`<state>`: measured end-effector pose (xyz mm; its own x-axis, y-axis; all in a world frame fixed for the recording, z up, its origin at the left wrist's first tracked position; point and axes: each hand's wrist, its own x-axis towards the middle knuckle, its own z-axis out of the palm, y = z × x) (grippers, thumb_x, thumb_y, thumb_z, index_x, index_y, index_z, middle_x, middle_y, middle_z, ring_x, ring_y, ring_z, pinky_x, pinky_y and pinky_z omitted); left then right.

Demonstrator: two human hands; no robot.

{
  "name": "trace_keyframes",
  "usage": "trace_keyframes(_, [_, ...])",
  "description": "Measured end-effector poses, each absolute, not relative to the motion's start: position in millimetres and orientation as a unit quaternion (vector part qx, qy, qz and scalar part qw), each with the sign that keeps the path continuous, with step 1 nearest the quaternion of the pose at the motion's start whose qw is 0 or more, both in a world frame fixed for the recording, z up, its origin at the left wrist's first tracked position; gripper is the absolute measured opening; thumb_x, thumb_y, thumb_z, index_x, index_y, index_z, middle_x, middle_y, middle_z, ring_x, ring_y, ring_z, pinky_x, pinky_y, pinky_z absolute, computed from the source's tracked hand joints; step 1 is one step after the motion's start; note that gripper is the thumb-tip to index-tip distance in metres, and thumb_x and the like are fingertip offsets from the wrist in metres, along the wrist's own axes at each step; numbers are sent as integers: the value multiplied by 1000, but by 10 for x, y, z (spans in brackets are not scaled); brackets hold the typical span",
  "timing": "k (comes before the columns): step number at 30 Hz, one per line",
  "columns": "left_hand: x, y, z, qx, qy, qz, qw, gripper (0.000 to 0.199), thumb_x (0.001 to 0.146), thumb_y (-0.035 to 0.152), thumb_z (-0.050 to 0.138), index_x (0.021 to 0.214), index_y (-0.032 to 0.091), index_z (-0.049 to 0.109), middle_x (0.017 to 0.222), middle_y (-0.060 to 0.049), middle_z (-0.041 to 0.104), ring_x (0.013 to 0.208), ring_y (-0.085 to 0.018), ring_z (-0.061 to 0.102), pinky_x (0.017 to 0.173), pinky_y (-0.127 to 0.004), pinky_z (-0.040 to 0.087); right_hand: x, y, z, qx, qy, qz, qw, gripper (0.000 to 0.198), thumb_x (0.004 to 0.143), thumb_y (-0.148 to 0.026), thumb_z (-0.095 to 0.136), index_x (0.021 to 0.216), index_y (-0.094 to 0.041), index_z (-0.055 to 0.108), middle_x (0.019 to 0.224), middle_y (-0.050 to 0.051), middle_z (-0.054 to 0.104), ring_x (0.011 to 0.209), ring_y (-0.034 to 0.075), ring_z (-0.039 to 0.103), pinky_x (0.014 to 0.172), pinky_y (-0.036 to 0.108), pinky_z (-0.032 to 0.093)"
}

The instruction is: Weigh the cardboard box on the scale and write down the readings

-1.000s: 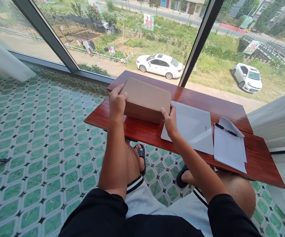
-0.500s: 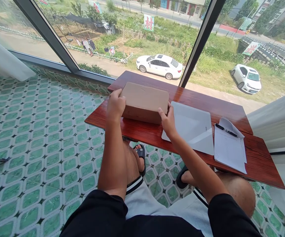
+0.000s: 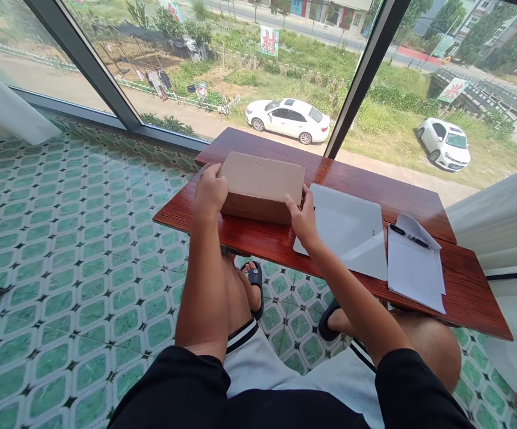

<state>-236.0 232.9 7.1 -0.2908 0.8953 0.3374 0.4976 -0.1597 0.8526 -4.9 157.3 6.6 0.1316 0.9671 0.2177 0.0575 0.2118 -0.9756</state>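
Observation:
A brown cardboard box (image 3: 262, 179) with its lid down sits on the left part of the dark red wooden table (image 3: 258, 244). My left hand (image 3: 210, 189) grips its left end, the thumb on the near corner and the other fingers hidden behind it. At the right end, my right hand (image 3: 303, 215) holds the box with the thumb on the front top edge and the fingers around the side. Just right of that hand lies a closed silver laptop (image 3: 350, 229), flat on the table.
Right of the laptop are sheets of paper (image 3: 412, 268) with a black pen (image 3: 409, 236) across them. Large window panes with a dark frame (image 3: 356, 77) rise behind the table. A white curtain (image 3: 508, 220) hangs at the right. My knees are under the table's near edge.
The top of the box sits slightly lower at its back edge than before. Both hands keep nearly the same hold. The whole view has shifted very slightly.

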Motion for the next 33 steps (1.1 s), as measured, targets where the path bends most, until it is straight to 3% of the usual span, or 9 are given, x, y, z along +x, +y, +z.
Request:
trace_keyframes(4, [-2256, 2285, 148, 525, 685, 475, 171, 50, 69, 16, 53, 117, 16, 66, 133, -15, 64, 132, -36, 51, 119, -55, 31, -26, 1607, 50, -482, -525, 409, 570, 78, 83, -51, 61, 145, -14, 33, 151, 14, 43, 138, 22, 45, 113, 37, 44])
trace_keyframes(8, [-2086, 2194, 294, 556, 636, 522, 115, 60, 71, 12, 50, 129, 17, 60, 144, -12, 56, 140, -31, 44, 124, -51, 26, 49, 1641, 29, -483, -536, 415, 555, 82, 83, -55, 62, 148, -14, 33, 154, 13, 40, 140, 23, 43, 117, 38, 39])
trace_keyframes(12, [-1857, 2005, 547, 584, 578, 568, 50, 56, 74, 12, 51, 128, 22, 60, 140, -7, 58, 142, -28, 41, 126, -47, 25, 197, 1644, 10, -529, -536, 382, 536, 85, 84, -59, 59, 150, -10, 36, 157, 15, 33, 147, 25, 32, 123, 42, 29])
trace_keyframes(16, [-1602, 1800, 718, 614, 536, 579, 30, 45, 81, 16, 52, 124, 25, 60, 129, -6, 63, 131, -29, 49, 119, -49, 33, 395, 1550, 59, -532, -559, 338, 539, 70, 89, -53, 55, 146, -14, 44, 154, 11, 40, 145, 23, 37, 122, 42, 29])
trace_keyframes(21, [-1274, 1634, 739, 688, 461, 561, -19, 32, 88, 19, 47, 115, 24, 62, 104, -6, 68, 105, -26, 59, 104, -46, 43, 676, 1322, 185, -526, -609, 290, 518, 46, 95, -41, 49, 132, -18, 61, 140, 6, 57, 133, 21, 51, 115, 40, 40])
trace_keyframes(25, [-972, 1524, 692, 748, 399, 528, -53, 28, 89, 16, 42, 104, 23, 65, 82, -5, 64, 85, -23, 58, 85, -41, 46, 903, 1141, 221, -531, -620, 312, 485, 35, 96, -40, 48, 107, -19, 74, 112, 5, 72, 111, 22, 66, 103, 40, 50])
trace_keyframes(33, [-427, 1300, 453, 853, 269, 436, -97, 33, 80, 6, 44, 103, 24, 61, 84, -5, 66, 83, -23, 58, 74, -40, 43, 1386, 862, 201, -563, -631, 306, 437, 33, 95, -36, 48, 82, -19, 73, 86, 3, 74, 83, 19, 70, 82, 33, 53])
